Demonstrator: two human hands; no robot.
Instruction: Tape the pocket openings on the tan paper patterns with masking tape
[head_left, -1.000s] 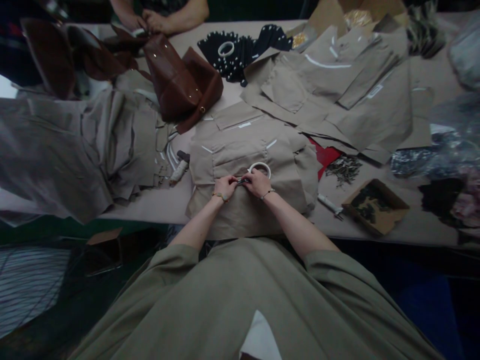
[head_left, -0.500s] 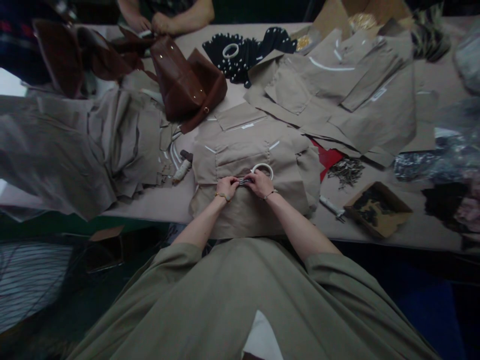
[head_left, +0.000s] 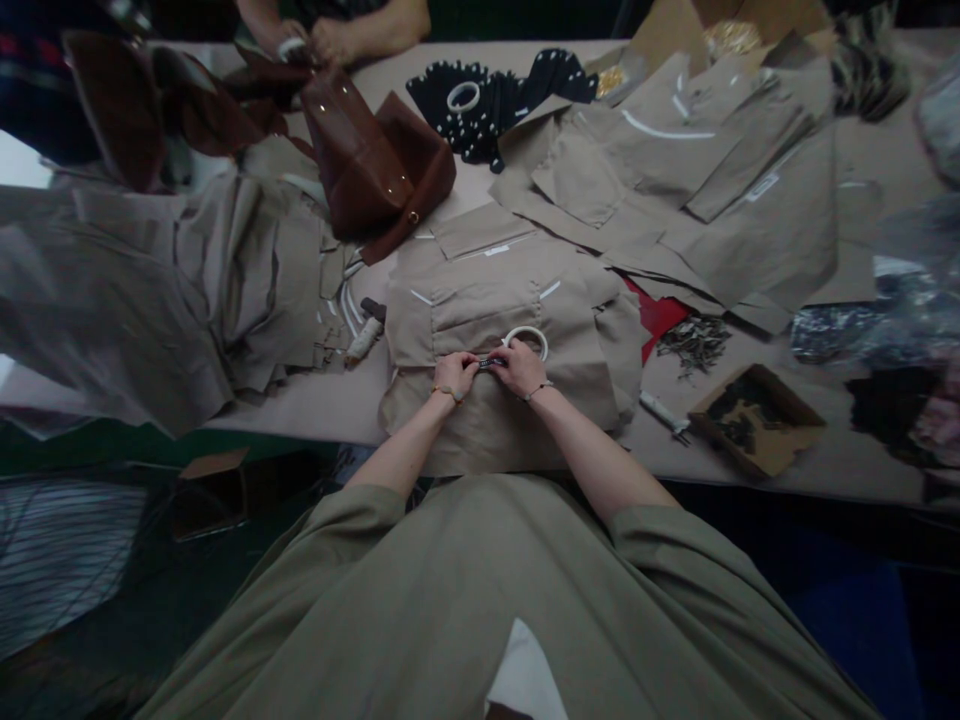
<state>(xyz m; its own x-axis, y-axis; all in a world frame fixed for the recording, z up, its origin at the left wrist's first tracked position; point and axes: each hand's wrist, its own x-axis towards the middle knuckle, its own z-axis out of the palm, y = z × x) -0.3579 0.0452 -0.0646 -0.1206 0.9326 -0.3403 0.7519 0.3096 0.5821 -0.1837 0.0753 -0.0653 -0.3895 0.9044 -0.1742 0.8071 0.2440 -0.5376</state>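
Note:
My left hand (head_left: 456, 374) and my right hand (head_left: 521, 368) are close together over a beige fabric panel (head_left: 487, 305). Between them is a short dark strip (head_left: 487, 363) with pale marks along it, like a piece of zipper. Both hands are closed, thumb and fingertips pinching one end each. A white tape roll (head_left: 541, 338) rests by my right fingers, which hide part of its ring; whether they touch it I cannot tell. The panel lies spread on the table, with a pocket opening and a white label (head_left: 496, 251) in its upper part.
Brown leather bags (head_left: 356, 150) stand at the back left; behind them are a co-worker's hands (head_left: 330, 42). Beige fabric piles (head_left: 247, 270) lie left and right. At right are a hand tool (head_left: 664, 412), loose metal pieces (head_left: 694, 342) and an open cardboard box (head_left: 799, 440).
My hands stay almost in place, with the dark strip turned slightly between the fingertips. The co-worker's hands have shifted, and a white roll shows there now.

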